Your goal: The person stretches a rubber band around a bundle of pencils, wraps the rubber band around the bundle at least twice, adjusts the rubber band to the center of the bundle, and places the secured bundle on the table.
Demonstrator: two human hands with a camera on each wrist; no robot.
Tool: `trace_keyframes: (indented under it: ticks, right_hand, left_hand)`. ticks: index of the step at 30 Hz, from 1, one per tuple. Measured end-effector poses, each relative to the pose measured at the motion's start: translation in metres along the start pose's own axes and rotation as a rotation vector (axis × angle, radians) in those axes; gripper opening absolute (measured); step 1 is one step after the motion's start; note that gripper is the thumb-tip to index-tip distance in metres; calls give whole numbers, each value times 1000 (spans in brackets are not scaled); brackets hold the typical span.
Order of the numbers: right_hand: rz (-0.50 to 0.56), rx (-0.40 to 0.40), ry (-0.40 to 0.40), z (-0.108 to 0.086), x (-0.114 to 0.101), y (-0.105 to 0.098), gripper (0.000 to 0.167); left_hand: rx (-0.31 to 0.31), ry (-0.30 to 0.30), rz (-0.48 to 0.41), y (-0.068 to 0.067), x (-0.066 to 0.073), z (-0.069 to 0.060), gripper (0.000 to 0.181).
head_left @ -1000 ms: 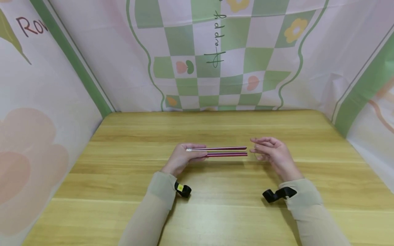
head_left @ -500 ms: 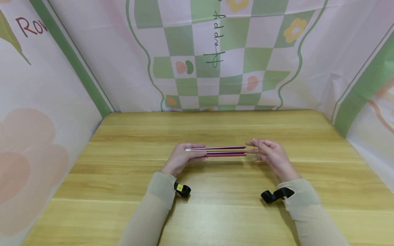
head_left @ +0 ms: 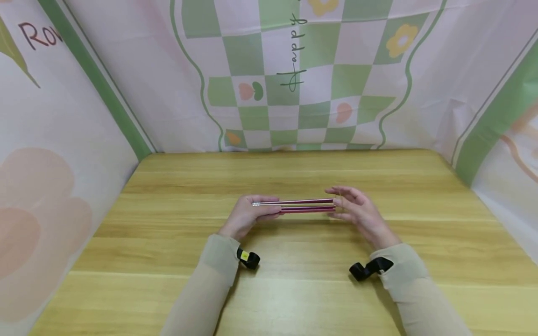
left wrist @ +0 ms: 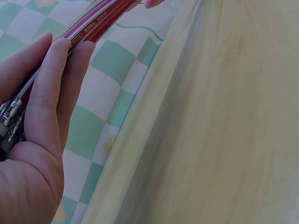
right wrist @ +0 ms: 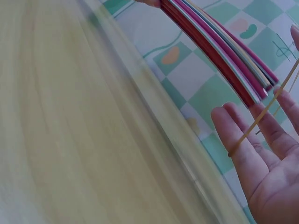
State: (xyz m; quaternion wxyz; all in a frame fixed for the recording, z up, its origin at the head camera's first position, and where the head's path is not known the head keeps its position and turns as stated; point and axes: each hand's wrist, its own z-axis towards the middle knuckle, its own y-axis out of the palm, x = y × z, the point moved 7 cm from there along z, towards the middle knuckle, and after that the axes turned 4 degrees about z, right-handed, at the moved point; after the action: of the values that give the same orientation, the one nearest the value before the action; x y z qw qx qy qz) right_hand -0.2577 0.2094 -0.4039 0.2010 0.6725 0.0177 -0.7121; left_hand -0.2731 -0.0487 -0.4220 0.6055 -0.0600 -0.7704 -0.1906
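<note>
My left hand (head_left: 248, 215) grips a bundle of several pencils (head_left: 307, 202) in pink, red and silver tones, held level above the table. In the left wrist view, their metal eraser ends (left wrist: 13, 112) show by the palm, with fingers and thumb around the shafts. A thin tan rubber band (right wrist: 267, 110) is stretched across the spread fingers of my right hand (head_left: 364, 215). That hand stands at the pencils' right ends, its fingertips close around them. In the right wrist view the flat pencil ends lie just beside the band; whether any pencil passes through it is hard to tell.
A wooden table (head_left: 294, 289) lies beneath both hands. Behind it hangs a cloth (head_left: 286, 116) with green-and-white checks, and more printed cloth (head_left: 63, 186) hangs at the sides. Black straps (head_left: 249, 259) with cameras sit on both wrists.
My right hand has moved left with the rubber band, from just beyond the pencils' ends to around them. The left hand and the pencils have stayed almost still.
</note>
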Motion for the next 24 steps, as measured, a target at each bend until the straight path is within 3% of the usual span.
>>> trace_keyframes:
  ticks: [7,16,24]
  right_hand:
    - [37,-22,3,2,3,12,32]
    - [7,-14,37,5,13,25,32]
    - [15,8,74,4,19,29,34]
  left_hand:
    - [0,-2,2,2,-2,1,37]
    - [-5,-1,41,2,-4,2,36]
    - [-5,-7,-3,3,-4,2,37]
